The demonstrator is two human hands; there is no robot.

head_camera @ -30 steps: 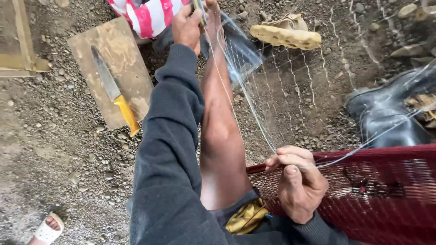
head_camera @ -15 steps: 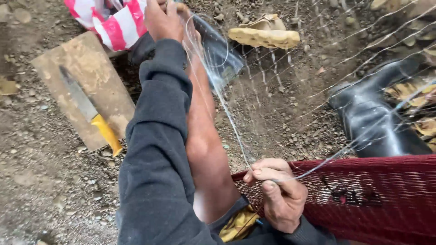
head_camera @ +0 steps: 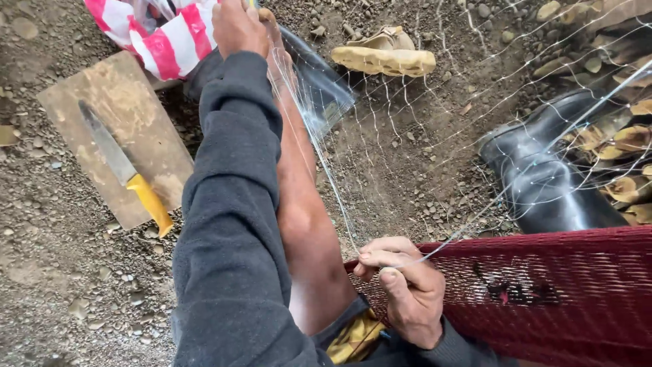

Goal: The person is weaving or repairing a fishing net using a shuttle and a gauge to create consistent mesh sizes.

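One view only, the head camera. Both hands were seen on a fine, pale fishing net (head_camera: 407, 136), which was stretched from the far end of a bare leg (head_camera: 299, 204) back toward the body. The left hand (head_camera: 238, 27), on a dark grey sleeve (head_camera: 231, 224), was reached out to the foot at the top edge; its fingers were curled shut about the net there, though the exact grip was partly cut off by the frame. The right hand (head_camera: 407, 289) was held low, near the knee, its fingers (head_camera: 387, 258) pinched closed on a net line just above a red mesh (head_camera: 543, 292).

Progress, as judged: the net was already drawn taut between the two hands, and a long stretch of it was spread loose over the gravel ground (head_camera: 68, 272) to the right, apparently not yet handled. How much had been worked could not be told.

The net looked thin, near transparent, with open diamond meshes, limp and easily snagged. A knife with a yellow handle (head_camera: 129, 173) was lying untouched on a wooden board (head_camera: 102, 102) to the left. A black rubber boot (head_camera: 543, 170), a tan sandal (head_camera: 384, 58) and a red-and-white striped cloth (head_camera: 163, 34) were lying nearby.
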